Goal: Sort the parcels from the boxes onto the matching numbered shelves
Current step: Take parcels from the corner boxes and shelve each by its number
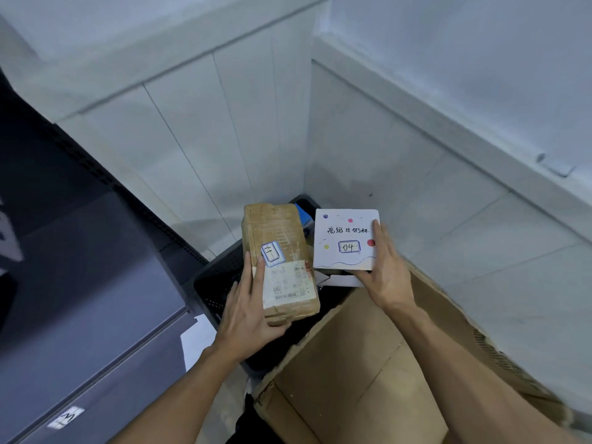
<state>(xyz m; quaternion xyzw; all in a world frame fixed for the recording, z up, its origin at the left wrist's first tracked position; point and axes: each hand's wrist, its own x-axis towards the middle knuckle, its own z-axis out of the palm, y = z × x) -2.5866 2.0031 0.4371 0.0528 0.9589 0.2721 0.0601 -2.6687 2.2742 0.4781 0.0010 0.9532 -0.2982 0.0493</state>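
Two parcels up at once! The left hand (246,312) wraps its fingers round the lower end of the brown taped parcel (278,232), thumb beside its blue-framed number tag, which I can't read sideways. The right hand (387,277) grips the white box (342,251), marked 04, by its right edge. Both hang above the black crate (214,286), just past the open cardboard box (346,363). Neither has reached the grey shelf (96,299) at left, so I'd say the shelving lies ahead.

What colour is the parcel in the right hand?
The parcel is white with small coloured dots; best in the head view.
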